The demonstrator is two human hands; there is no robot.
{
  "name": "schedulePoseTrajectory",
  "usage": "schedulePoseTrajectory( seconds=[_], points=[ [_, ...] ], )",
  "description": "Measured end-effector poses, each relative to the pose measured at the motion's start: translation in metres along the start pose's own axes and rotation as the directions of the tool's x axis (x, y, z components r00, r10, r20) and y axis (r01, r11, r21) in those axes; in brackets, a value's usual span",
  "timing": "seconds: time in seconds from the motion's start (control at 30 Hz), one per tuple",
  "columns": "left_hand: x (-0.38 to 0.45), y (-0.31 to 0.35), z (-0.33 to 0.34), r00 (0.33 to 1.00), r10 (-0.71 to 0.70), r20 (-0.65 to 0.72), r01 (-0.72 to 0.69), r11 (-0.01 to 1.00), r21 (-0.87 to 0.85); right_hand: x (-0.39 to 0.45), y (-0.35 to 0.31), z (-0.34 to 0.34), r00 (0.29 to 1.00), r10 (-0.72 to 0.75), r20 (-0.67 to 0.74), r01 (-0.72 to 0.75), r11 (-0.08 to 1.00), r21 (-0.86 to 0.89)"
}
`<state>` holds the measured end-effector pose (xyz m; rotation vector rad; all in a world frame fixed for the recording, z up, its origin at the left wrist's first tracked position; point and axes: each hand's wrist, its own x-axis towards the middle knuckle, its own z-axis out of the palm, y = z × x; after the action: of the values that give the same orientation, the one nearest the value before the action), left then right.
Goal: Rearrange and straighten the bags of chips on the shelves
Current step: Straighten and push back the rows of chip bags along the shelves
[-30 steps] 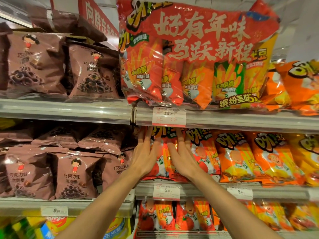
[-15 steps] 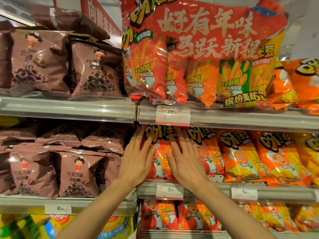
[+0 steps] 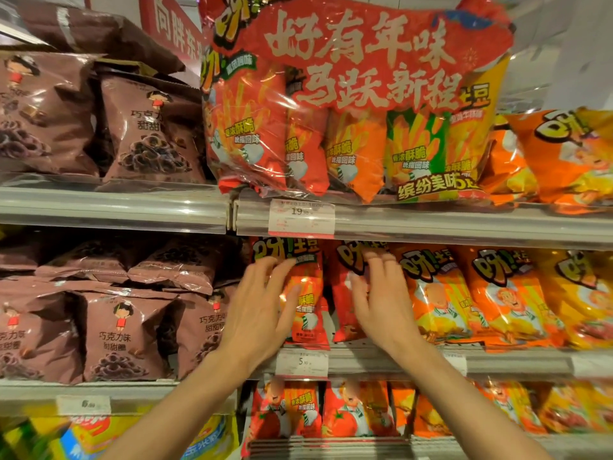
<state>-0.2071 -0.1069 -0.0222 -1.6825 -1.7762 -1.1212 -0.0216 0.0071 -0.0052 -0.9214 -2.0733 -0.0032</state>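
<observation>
Head view, middle shelf (image 3: 431, 358): two red chip bags standing upright side by side, leftmost in a row of orange and yellow bags.
Left red bag (image 3: 306, 293): left hand (image 3: 262, 307) laid on its left edge, fingers straight and spread, gripping nothing.
Right red bag (image 3: 343, 307): right hand (image 3: 381, 300) on its right side, fingers loosely bent over the bag's front; whether they pinch it cannot be told.
Price tag (image 3: 301, 361): on the shelf rail just below the hands.
Upper shelf: large multipack (image 3: 348, 104) of chip bags, tilted forward.
Left bays: brown snack bags (image 3: 126, 333), upright, some lying flat behind.
</observation>
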Motion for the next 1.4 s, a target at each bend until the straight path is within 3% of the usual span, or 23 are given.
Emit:
schedulePoseTrajectory(
  seconds=[0.1,0.23,0.43,0.63,0.83,1.0,1.17,1.27,1.4],
  points=[
    [0.008,0.041,0.017,0.998,-0.025,0.064,0.036,0.984,-0.174,0.011,0.025,-0.015,0.975,0.202,0.089,-0.212,0.971,0.115],
    [0.02,0.081,0.05,0.948,-0.195,0.25,0.271,0.908,-0.319,0.017,0.04,-0.014,0.909,0.331,0.253,-0.375,0.914,0.152],
    [0.039,0.099,0.089,0.82,-0.437,0.371,0.555,0.765,-0.326,0.025,0.052,-0.009,0.861,0.38,0.339,-0.461,0.864,0.203],
    [0.054,0.101,0.108,0.769,-0.55,0.326,0.64,0.665,-0.386,0.03,0.056,-0.011,0.821,0.406,0.401,-0.512,0.834,0.205],
    [0.06,0.091,0.113,0.759,-0.585,0.286,0.65,0.652,-0.39,0.02,0.056,-0.021,0.851,0.354,0.389,-0.451,0.872,0.192],
    [0.06,0.101,0.108,0.804,-0.546,0.234,0.592,0.706,-0.389,0.008,0.059,-0.025,0.885,0.298,0.358,-0.385,0.9,0.204],
    [0.063,0.096,0.117,0.802,-0.529,0.278,0.596,0.737,-0.319,0.0,0.059,-0.021,0.92,0.278,0.276,-0.332,0.928,0.171],
    [0.066,0.102,0.11,0.813,-0.497,0.304,0.566,0.797,-0.211,-0.003,0.061,-0.016,0.932,0.255,0.257,-0.298,0.944,0.141],
    [0.049,0.102,0.089,0.875,-0.353,0.33,0.417,0.897,-0.147,-0.008,0.065,-0.013,0.966,0.183,0.183,-0.208,0.97,0.129]
  ],
)
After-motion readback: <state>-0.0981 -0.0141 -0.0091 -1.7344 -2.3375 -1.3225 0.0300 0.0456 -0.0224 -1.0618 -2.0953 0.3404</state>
